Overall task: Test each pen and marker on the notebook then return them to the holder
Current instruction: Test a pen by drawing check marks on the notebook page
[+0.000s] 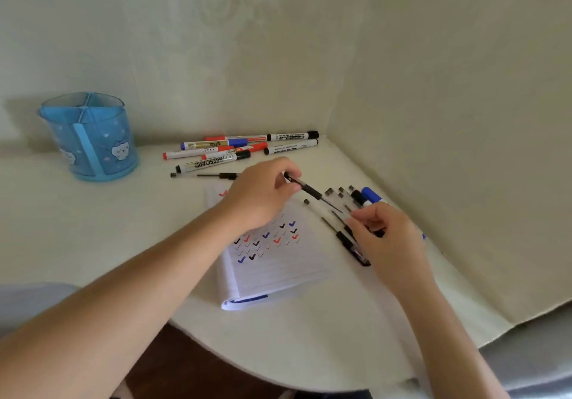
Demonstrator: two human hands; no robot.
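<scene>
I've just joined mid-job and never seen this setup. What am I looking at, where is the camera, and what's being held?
There is no machine here. A person works with bare hands, and the single picture comes from a camera worn on their head, looking down at a white table. The left hand pinches a thin black pen above an open notebook that is marked with coloured ticks. The right hand lies curled on a pile of pens; I cannot tell whether it grips one. Small loose caps lie nearby. Further back is a cluster of whiteboard markers, and a blue holder stands at far left.
</scene>
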